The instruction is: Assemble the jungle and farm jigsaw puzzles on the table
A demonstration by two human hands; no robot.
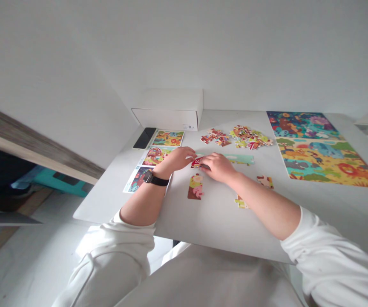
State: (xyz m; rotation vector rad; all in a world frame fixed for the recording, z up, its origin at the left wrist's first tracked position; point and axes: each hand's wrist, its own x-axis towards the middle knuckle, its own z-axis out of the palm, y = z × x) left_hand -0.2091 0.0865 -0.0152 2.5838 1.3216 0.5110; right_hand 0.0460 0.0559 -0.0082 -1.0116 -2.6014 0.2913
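My left hand [179, 158], with a black wristwatch [153, 178], and my right hand [217, 167] meet over a red jigsaw piece [197, 162], and the fingers of both hands grip it. A joined strip of pale teal jigsaw pieces [240, 159] lies just beyond my right hand. Nearer me, a joined group of pieces showing a pig [195, 186] lies flat below the red piece. Two small pieces [265, 181] [241, 202] lie to the right, partly beside my right forearm.
Two heaps of loose jigsaw pieces [216, 137] [250, 137] lie on the white table [216, 221]. An assembled animal puzzle [318, 149] lies at the right. Picture cards [168, 138], a black phone [145, 137] and a white box [168, 110] stand at the far left.
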